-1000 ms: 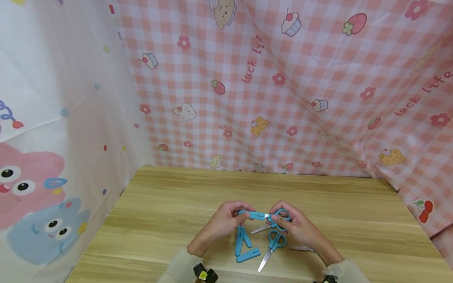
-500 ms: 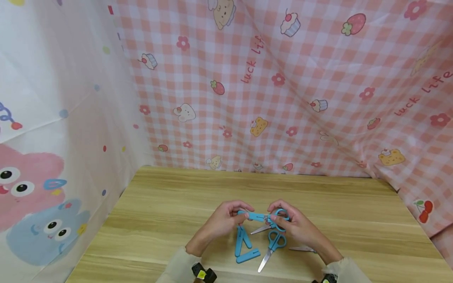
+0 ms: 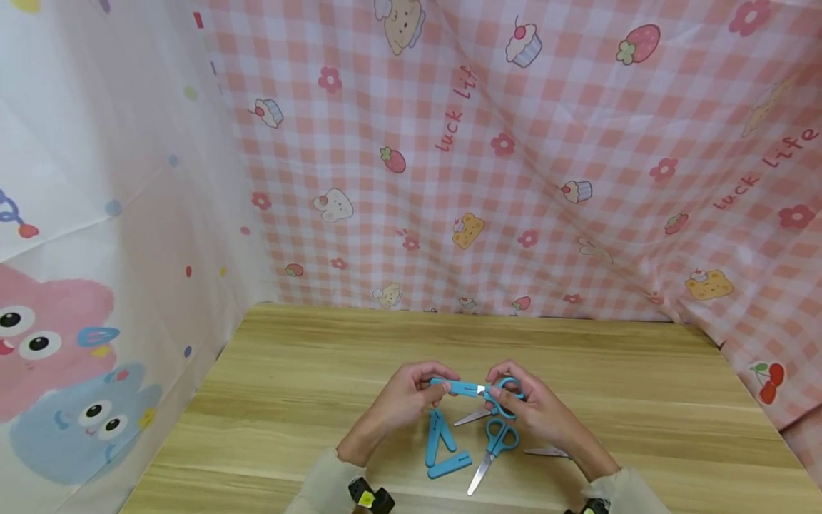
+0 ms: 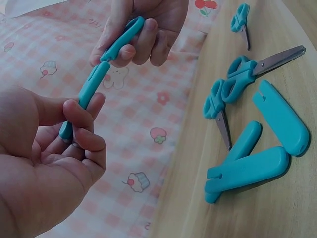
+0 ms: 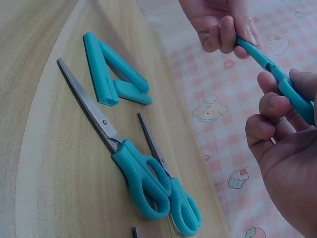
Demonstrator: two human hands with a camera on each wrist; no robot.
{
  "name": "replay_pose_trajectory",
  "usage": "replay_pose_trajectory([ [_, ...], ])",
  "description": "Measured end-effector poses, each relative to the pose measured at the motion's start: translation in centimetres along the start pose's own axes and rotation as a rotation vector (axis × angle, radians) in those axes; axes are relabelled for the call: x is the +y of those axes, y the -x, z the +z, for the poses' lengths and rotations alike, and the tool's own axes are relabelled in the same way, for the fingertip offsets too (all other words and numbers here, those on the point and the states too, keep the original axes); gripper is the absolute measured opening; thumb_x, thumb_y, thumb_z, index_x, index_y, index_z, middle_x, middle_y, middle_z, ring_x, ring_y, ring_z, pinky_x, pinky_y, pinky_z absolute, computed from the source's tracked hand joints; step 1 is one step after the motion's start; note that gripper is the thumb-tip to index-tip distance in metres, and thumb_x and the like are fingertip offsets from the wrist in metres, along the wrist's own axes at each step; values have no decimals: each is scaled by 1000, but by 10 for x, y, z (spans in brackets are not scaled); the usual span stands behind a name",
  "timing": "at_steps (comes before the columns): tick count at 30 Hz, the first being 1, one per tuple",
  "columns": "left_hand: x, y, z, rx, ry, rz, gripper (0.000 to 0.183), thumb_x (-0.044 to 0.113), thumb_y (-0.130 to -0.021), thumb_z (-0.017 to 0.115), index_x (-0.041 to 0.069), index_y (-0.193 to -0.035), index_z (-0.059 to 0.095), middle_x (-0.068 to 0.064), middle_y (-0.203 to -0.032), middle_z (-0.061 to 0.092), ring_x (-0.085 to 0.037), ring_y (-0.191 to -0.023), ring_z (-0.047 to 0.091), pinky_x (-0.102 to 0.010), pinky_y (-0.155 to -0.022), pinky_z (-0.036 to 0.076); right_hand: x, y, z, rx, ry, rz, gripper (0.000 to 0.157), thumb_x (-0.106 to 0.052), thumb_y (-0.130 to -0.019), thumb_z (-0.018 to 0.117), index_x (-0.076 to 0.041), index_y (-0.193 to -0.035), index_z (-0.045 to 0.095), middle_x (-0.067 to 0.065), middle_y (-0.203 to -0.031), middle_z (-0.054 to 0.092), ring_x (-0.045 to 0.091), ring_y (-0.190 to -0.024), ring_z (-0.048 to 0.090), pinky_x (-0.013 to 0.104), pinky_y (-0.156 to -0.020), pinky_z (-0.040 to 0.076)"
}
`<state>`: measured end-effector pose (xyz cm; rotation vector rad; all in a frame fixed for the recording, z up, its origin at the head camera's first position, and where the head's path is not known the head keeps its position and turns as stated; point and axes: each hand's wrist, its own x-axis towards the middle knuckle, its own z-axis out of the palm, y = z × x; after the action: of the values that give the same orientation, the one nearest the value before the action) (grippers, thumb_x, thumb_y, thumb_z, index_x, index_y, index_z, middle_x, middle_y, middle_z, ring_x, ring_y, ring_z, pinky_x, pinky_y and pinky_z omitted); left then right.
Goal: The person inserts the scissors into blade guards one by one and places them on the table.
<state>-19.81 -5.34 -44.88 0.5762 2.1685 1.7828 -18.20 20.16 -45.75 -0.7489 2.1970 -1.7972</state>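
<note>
My left hand pinches a blue scissors cover between thumb and fingers. In my right hand are the blue handles of a pair of scissors, held above the table. Their blades run into the cover, and a short strip of bright metal shows between cover and handles in the head view. Seen from the right wrist, the cover and the scissors lie in one line, end to end. My fingers hide part of both.
Below my hands on the wooden table lie uncovered blue-handled scissors, a second pair and a third pair. Loose blue covers lie left of them. A checked cloth hangs behind.
The bright metal between cover and handles nearly vanished half a second ago and shows again now. Both hands have shifted only slightly; the things on the table have stayed put.
</note>
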Motion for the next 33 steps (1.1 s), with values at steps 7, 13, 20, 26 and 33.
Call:
replay_pose_trajectory([
  [7,2,0,1,-3,2,8,16,7,-98,60,7,-111,70,-3,-88,69,-14,-65,50,-18,-52,38,1,0,-1,22,10,-9,15,-15,-104,51,-7,-116,49,31,-99,59,33,-88,68,31,-66,55],
  [13,2,-1,2,-4,2,17,16,7,-98,60,6,-111,69,-2,-87,67,-17,-65,49,-18,-51,36,0,0,-1,31,13,-9,14,-15,-104,51,-8,-116,50,25,-98,61,24,-87,69,32,-66,55],
  [20,4,-1,3,5,-11,21,16,8,-98,60,9,-111,70,-1,-82,63,-22,-65,48,-18,-51,35,-1,0,0,46,24,-10,15,-15,-104,52,-9,-117,49,10,-96,65,18,-87,69,33,-67,55],
  [26,5,0,3,3,-8,13,16,8,-98,60,7,-111,70,-1,-82,64,-17,-63,47,-18,-50,35,0,-1,0,37,19,-29,14,-14,-104,52,-8,-116,49,17,-96,65,17,-86,68,33,-65,53],
  [33,5,1,4,7,-10,18,16,7,-98,60,8,-110,70,-1,-80,62,-13,-61,46,-18,-50,34,0,-1,2,33,-8,-47,13,-13,-104,52,-8,-116,50,33,-96,61,15,-83,67,30,-61,51],
])
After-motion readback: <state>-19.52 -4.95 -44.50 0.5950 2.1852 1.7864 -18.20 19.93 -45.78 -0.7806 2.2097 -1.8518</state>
